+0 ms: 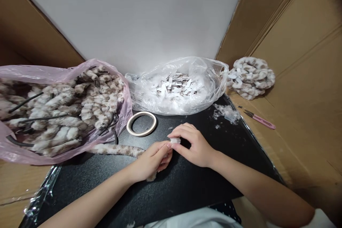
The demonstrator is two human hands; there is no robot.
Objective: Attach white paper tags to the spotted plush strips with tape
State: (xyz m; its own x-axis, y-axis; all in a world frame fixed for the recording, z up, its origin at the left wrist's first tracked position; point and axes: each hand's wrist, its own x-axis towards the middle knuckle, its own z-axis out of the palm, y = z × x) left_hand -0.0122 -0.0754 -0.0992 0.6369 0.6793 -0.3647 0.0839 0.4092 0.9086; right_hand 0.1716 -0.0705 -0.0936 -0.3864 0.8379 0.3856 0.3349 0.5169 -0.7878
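A furry white and brown strip (117,149) lies on the black tabletop and runs under my left hand (155,160). My left hand is closed around it, and a bit of fur shows below the palm. My right hand (192,144) pinches a small white fluffy end (175,140) between thumb and fingers, touching the fingertips of my left hand. Just behind my hands a roll of cream tape (154,125) lies flat.
At the left, a pink plastic bag (128,103) holds many furry strips and dark cords. A clear bag (171,108) with white tags stands at the back. At the right are a furry bundle (252,77), pink-handled snips (263,121) and loose fluff (227,112).
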